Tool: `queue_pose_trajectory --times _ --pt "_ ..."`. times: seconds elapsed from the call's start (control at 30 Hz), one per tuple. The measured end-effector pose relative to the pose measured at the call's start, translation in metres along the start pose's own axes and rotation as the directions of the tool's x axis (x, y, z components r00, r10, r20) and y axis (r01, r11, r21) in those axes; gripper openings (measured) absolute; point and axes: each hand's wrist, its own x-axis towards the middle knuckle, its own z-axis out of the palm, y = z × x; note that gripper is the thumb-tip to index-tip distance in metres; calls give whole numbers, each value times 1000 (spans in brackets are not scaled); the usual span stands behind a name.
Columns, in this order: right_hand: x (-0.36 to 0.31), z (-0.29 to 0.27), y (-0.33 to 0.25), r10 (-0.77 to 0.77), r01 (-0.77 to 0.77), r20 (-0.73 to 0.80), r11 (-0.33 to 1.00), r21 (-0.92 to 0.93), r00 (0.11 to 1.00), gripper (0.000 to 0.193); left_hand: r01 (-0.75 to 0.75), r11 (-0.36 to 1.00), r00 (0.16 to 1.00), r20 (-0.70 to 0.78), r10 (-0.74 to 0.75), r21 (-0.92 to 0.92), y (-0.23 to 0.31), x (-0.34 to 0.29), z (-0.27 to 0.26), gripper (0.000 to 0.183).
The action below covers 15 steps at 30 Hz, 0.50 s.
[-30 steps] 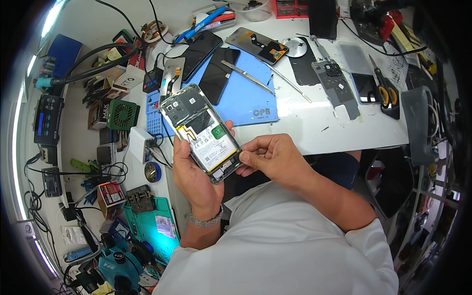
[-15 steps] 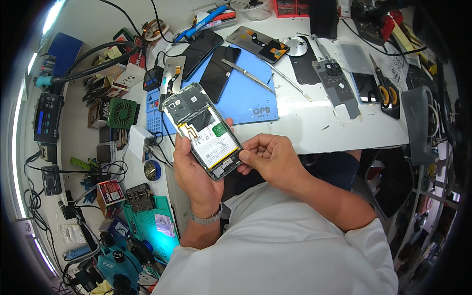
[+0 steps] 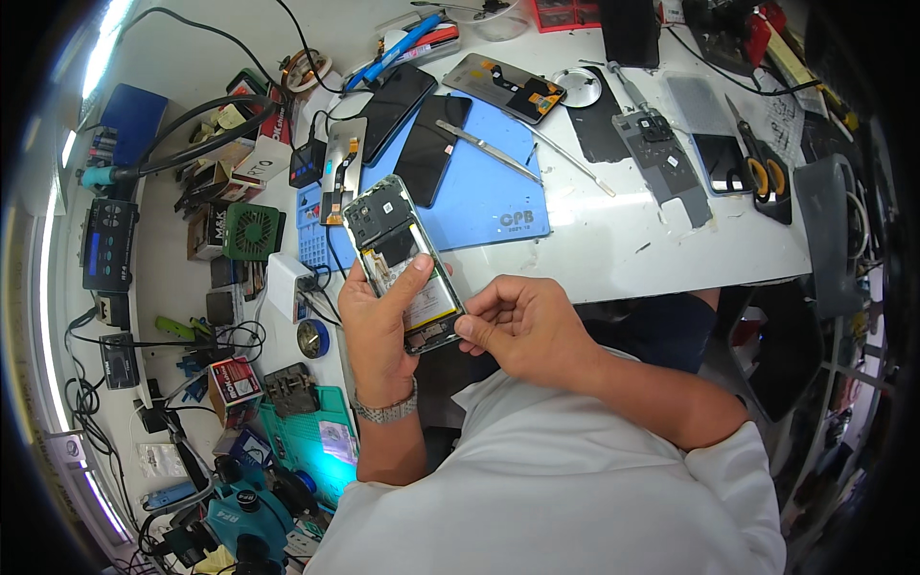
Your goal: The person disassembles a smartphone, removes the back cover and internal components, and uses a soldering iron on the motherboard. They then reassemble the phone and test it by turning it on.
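An opened smartphone [image 3: 387, 213] with its back cover off is held up in front of my chest, tilted, its dark upper section pointing away from me. Its white-labelled battery [image 3: 428, 305] and gold flex cable show. My left hand [image 3: 377, 331] is closed round the phone's left side, and its thumb now lies across the battery. My right hand [image 3: 525, 331] pinches the lower right corner of the frame between thumb and curled fingers. Whether anything small sits in that pinch is hidden.
Beyond the phone lies a blue work mat [image 3: 498, 206] with dark phone screens and tweezers [image 3: 489, 150]. Farther right are a detached phone back part [image 3: 661, 168] and scissors [image 3: 762, 168]. At left stand a green fan [image 3: 254, 231], boxes, cables and a teal microscope [image 3: 247, 517].
My left thumb has come over the front of the phone onto the battery. The phone has turned slightly more upright. My right hand keeps its pinch at the lower corner.
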Motion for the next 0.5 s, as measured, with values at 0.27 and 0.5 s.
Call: queue_pose_trajectory --times 0.27,0.5 --pt "-3 9 -3 -90 91 29 996 -12 995 19 154 981 987 71 -146 -122 5 7 -11 28" --pt "-6 10 -5 -136 138 59 990 -31 989 19 197 974 977 108 -185 -108 3 8 -17 28"
